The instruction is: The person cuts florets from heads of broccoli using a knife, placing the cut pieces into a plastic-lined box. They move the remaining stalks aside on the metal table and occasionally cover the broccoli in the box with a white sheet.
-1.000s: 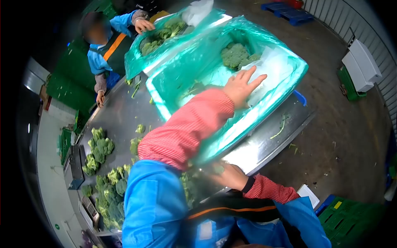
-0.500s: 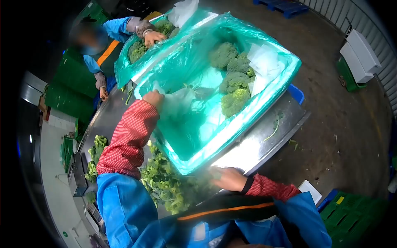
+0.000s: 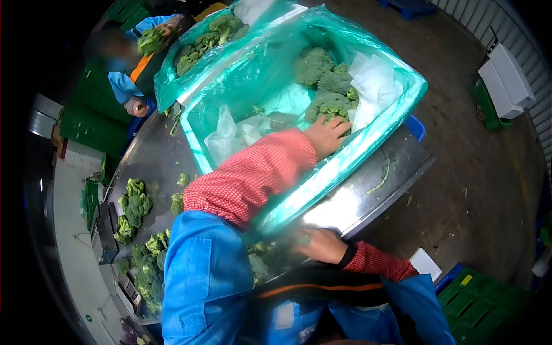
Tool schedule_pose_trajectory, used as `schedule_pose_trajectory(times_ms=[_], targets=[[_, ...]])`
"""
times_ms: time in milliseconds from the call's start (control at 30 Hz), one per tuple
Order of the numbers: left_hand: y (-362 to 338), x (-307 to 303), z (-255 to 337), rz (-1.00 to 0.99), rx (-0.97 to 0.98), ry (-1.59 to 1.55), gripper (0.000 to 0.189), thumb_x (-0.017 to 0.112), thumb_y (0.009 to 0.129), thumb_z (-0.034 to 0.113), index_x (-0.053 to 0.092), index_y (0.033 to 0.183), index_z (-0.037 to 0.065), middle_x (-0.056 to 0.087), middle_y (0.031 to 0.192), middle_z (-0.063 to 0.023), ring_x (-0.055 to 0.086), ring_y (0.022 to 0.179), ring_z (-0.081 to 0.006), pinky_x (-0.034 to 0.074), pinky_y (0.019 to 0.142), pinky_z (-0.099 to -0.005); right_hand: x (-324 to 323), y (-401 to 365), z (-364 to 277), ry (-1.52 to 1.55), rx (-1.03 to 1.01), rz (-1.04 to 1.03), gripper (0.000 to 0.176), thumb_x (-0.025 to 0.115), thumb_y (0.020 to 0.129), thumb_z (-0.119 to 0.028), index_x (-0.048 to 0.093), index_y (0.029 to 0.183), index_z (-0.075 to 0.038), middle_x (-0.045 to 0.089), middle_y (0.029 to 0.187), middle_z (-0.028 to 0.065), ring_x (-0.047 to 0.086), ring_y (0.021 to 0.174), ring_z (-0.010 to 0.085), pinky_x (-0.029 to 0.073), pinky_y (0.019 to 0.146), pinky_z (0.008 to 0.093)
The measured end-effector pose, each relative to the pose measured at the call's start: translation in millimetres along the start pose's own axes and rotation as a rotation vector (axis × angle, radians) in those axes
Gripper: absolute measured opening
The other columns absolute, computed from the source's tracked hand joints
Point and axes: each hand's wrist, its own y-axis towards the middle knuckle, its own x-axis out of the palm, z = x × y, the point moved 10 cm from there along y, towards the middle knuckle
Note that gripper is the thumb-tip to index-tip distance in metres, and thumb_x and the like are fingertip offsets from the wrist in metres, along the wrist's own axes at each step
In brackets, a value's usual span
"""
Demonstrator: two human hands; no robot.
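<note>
Left hand (image 3: 325, 135): in green-lined crate (image 3: 402, 109), fingers seemingly curled on broccoli head (image 3: 329, 107) at near wall. Right hand (image 3: 319, 244): at crate's near edge, blurred, grip untellable. Best seated snug against neighbouring heads (image 3: 315, 64), florets up.

**A:** What can't be made out?

**B:** On the left hand (image 3: 326, 137), the fingertips are hidden by broccoli (image 3: 330, 106). The right hand (image 3: 319, 246) has its fingers blurred behind the green liner (image 3: 299, 201).

**A:** And the co-worker (image 3: 123, 80)?

**B:** Blurred, cut off by the dark edge.
</note>
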Motion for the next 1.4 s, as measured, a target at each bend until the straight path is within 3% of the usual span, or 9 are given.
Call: schedule_pose_trajectory(times_ms=[133, 233, 467, 600, 733, 1067, 1200, 1300, 1400], targets=[[-29.9, -33.1, -11.6, -0.041, 0.108, -0.138, 0.078, 0.073, 0.078, 0.024, 0.038, 0.147, 0.014, 0.043, 0.142, -0.0152, 0.048, 0.128, -0.0365, 0.048, 0.1, -0.0465, -2.2, -18.6, -2.0, -0.097, -0.13, 0.045, 0.033, 0.067, 0.09, -0.029, 0.064, 0.117, -0.01, 0.068, 0.108, 0.0172, 0.068, 0.092, 0.0372, 0.057, 0.079, 0.0464], [-60.9, -44.2, -46.1, -0.011, -0.012, -0.347, 0.097, 0.085, 0.065, 0.018, 0.036, 0.148, 0.015, 0.042, 0.143, -0.0181, 0.048, 0.128, -0.0384, 0.046, 0.103, -0.0449, -0.4, -18.0, 8.4, -0.032, 0.056, -0.01, 0.031, 0.066, 0.091, -0.031, 0.066, 0.114, -0.01, 0.068, 0.109, 0.0163, 0.068, 0.092, 0.0375, 0.057, 0.079, 0.0464], [-103.1, 1.0, -108.5, -0.102, -0.323, -0.405, 0.119, 0.09, 0.058, 0.018, 0.021, 0.155, 0.016, 0.036, 0.148, -0.0212, 0.042, 0.134, -0.0418, 0.041, 0.11, -0.0458, 5.9, -18.9, 0.4, -0.079, -0.098, 0.003, 0.029, 0.064, 0.092, -0.03, 0.065, 0.115, -0.011, 0.069, 0.106, 0.0148, 0.069, 0.091, 0.0368, 0.058, 0.078, 0.0456], [-90.9, -15.8, -72.5, -0.02, -0.176, -0.228, 0.124, 0.093, 0.054, 0.028, 0.022, 0.156, 0.024, 0.027, 0.155, -0.0199, 0.033, 0.139, -0.0462, 0.038, 0.11, -0.0538, 0.9, -14.9, 3.6, -0.038, -0.03, -0.029, 0.027, 0.064, 0.093, -0.028, 0.064, 0.112, -0.009, 0.068, 0.105, 0.0159, 0.069, 0.088, 0.0365, 0.058, 0.076, 0.0454], [-84.0, -2.7, -52.1, -0.126, -0.188, -0.006, 0.119, 0.092, 0.054, 0.032, 0.025, 0.153, 0.037, 0.022, 0.156, -0.0178, 0.028, 0.14, -0.0493, 0.037, 0.108, -0.0615, -2.1, -13.7, 11.8, 0.036, 0.067, -0.016, 0.028, 0.064, 0.093, -0.028, 0.064, 0.112, -0.009, 0.068, 0.104, 0.0176, 0.069, 0.085, 0.0368, 0.058, 0.075, 0.0448], [-96.7, -14.6, -103.4, 0.058, -0.541, -0.608, 0.09, 0.08, 0.063, 0.026, 0.041, 0.144, 0.017, 0.044, 0.133, -0.0238, 0.051, 0.118, -0.0436, 0.044, 0.105, -0.0449, 1.8, -21.7, 9.3, 0.018, 0.058, -0.016, 0.027, 0.065, 0.092, -0.027, 0.066, 0.113, -0.009, 0.068, 0.108, 0.0158, 0.069, 0.087, 0.0355, 0.058, 0.073, 0.0445], [-127.0, -58.8, -140.9, 0.37, -0.676, -0.624, 0.087, 0.079, 0.065, 0.027, 0.043, 0.143, 0.012, 0.051, 0.124, -0.0233, 0.052, 0.119, -0.0396, 0.043, 0.106, -0.0443, 8.6, -26.1, -7.2, -0.012, 0.011, -0.004, 0.022, 0.066, 0.091, -0.025, 0.066, 0.108, -0.011, 0.066, 0.11, 0.0143, 0.069, 0.083, 0.0351, 0.058, 0.072, 0.0435], [-178.2, -125.9, -145.7, 0.537, -0.626, -0.935, 0.086, 0.079, 0.072, 0.015, 0.037, 0.146, 0.003, 0.055, 0.131, -0.0119, 0.054, 0.121, -0.0214, 0.042, 0.106, -0.0357, 19.3, -21.6, -36.9, 0.004, -0.067, -0.015, 0.024, 0.069, 0.088, -0.023, 0.064, 0.109, -0.012, 0.066, 0.108, 0.0145, 0.069, 0.077, 0.035, 0.057, 0.07, 0.0416], [-256.1, -167.6, -131.9, 0.701, -0.707, -0.971, 0.083, 0.077, 0.077, 0.015, 0.034, 0.147, 0.004, 0.057, 0.129, -0.0127, 0.057, 0.116, -0.0223, 0.048, 0.098, -0.0351, 7.5, -13.8, -66.6, 0.123, -0.103, 0.125, 0.031, 0.072, 0.084, -0.017, 0.062, 0.113, -0.011, 0.067, 0.103, 0.0148, 0.068, 0.082, 0.0386, 0.055, 0.073, 0.0421]])
